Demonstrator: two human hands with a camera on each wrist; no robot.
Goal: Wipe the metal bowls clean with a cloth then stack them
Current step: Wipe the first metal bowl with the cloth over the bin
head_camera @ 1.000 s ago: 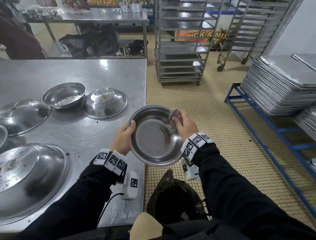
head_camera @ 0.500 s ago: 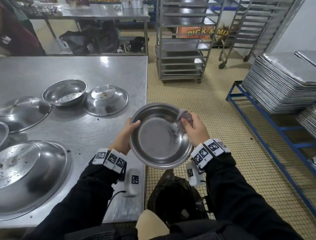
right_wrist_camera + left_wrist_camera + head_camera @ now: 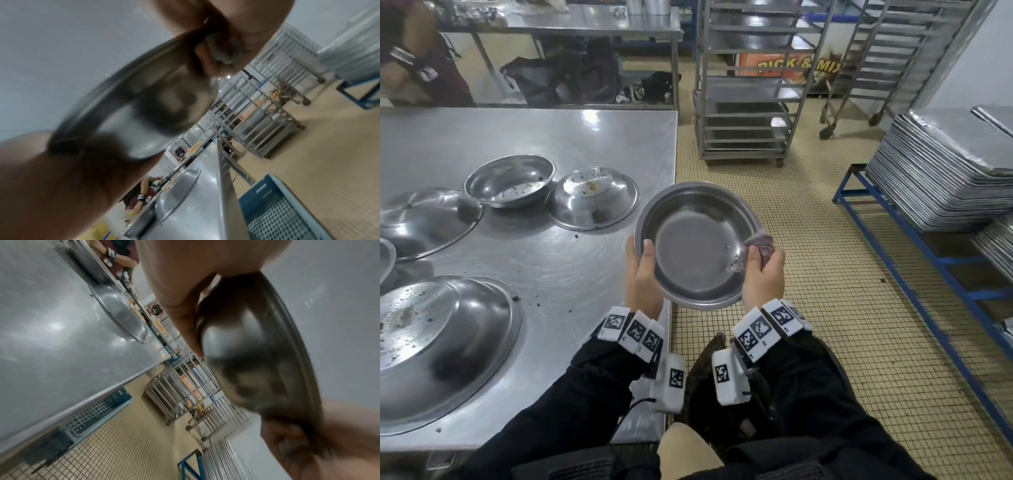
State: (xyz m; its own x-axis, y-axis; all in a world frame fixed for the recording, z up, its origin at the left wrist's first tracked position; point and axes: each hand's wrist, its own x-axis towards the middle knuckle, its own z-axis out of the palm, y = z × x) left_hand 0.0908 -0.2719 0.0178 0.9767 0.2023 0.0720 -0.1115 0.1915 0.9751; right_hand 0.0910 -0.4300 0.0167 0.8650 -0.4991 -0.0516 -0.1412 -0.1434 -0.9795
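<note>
A round metal bowl [image 3: 697, 245] is held in the air off the table's right edge, its hollow tilted toward me. My left hand [image 3: 642, 270] grips its left rim, thumb inside. My right hand [image 3: 762, 267] pinches a small purplish cloth [image 3: 762, 244] against the bowl's right rim. In the left wrist view the bowl's underside [image 3: 252, 340] shows blurred beside my left hand [image 3: 180, 293]. In the right wrist view the cloth [image 3: 224, 48] sits bunched in my right hand [image 3: 230, 21] at the bowl [image 3: 144, 100].
On the steel table [image 3: 558, 274] lie a dirty upright bowl [image 3: 510, 180], an upturned soiled bowl [image 3: 594, 198] and larger upturned bowls [image 3: 441, 346] at the left. A black bag [image 3: 709, 383] sits below my wrists. Tray racks [image 3: 746, 85] and stacked trays [image 3: 945, 171] stand on the right.
My right hand with the cloth has slid down the bowl's right rim from its upper right. The bowl has shifted slightly to the right, still held by my left hand.
</note>
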